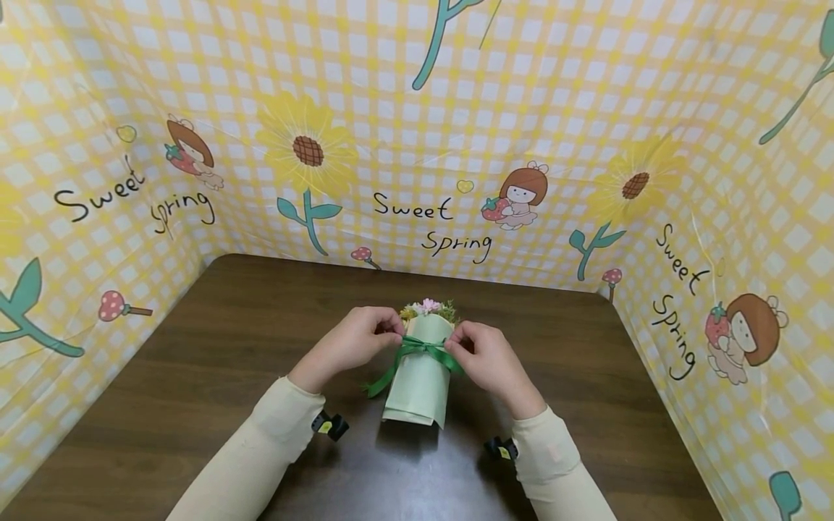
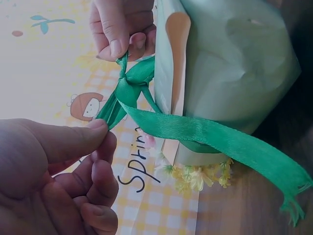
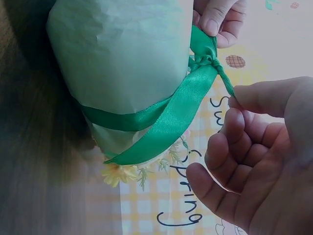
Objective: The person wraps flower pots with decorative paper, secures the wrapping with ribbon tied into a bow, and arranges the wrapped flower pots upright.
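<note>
A small bouquet in pale green wrapping paper [image 1: 417, 391] lies on the table, its flowers [image 1: 428, 307] pointing away from me. A green satin ribbon [image 1: 420, 347] circles the paper, with a knot and loops at the front. My left hand [image 1: 357, 341] pinches one loop of the ribbon between thumb and forefinger at the left side. Opposite it, my right hand [image 1: 490, 362] pinches a narrow, twisted part of the ribbon. In the left wrist view a loose ribbon tail [image 2: 234, 144] with a frayed end hangs across the wrapper. Yellow flowers [image 3: 119, 174] show below the paper in the right wrist view.
The dark wooden table [image 1: 260, 311] has a checked yellow-and-white cloth [image 1: 404, 145] printed with sunflowers and lettering standing around its back and sides. Black wrist cameras [image 1: 332, 425] sit on both cream sleeves [image 1: 228, 470].
</note>
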The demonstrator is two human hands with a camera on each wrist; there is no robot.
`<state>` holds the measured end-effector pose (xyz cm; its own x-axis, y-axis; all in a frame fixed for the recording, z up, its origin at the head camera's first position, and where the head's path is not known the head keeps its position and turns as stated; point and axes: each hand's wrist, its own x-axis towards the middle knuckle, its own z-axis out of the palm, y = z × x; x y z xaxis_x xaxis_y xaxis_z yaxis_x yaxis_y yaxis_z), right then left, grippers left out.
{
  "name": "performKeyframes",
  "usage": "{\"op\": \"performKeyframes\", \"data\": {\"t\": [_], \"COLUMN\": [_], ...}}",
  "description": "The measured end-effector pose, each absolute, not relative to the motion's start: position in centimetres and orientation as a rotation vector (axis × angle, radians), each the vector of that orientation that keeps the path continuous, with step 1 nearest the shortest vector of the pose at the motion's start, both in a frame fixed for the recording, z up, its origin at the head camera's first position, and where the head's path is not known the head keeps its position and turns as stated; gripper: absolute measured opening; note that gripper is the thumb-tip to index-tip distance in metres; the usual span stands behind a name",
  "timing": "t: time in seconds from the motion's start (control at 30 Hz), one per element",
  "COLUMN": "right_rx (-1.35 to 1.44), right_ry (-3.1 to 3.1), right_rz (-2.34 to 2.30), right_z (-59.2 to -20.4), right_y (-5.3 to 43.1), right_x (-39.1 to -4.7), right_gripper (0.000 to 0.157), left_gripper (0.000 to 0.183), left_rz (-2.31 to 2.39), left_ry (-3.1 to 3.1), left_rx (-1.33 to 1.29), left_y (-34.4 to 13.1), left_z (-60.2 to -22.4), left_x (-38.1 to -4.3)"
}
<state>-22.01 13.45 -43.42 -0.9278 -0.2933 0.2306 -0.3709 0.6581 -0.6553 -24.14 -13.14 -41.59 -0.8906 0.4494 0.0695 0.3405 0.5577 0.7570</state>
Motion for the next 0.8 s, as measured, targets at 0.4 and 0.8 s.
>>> {"op": "performKeyframes", "data": {"t": [0.4, 0.8], "right_rx": [0.566, 0.555], "right_ry": [-2.77, -2.811], "right_rz": [1.124, 1.123], "right_z": [-43.45, -43.31], "right_y": [13.6, 13.76], "right_x": [-22.11, -21.95], "right_gripper": [0.011, 0.012], "left_gripper": [0.006, 0.007], "left_rz": [1.21, 1.22], "left_ry": [2.652, 2.633], "left_rx": [0.679, 0.689], "left_y": [-13.39, -13.79], "left_z": [-41.58, -41.88], "left_x": [-24.39, -24.74]}}
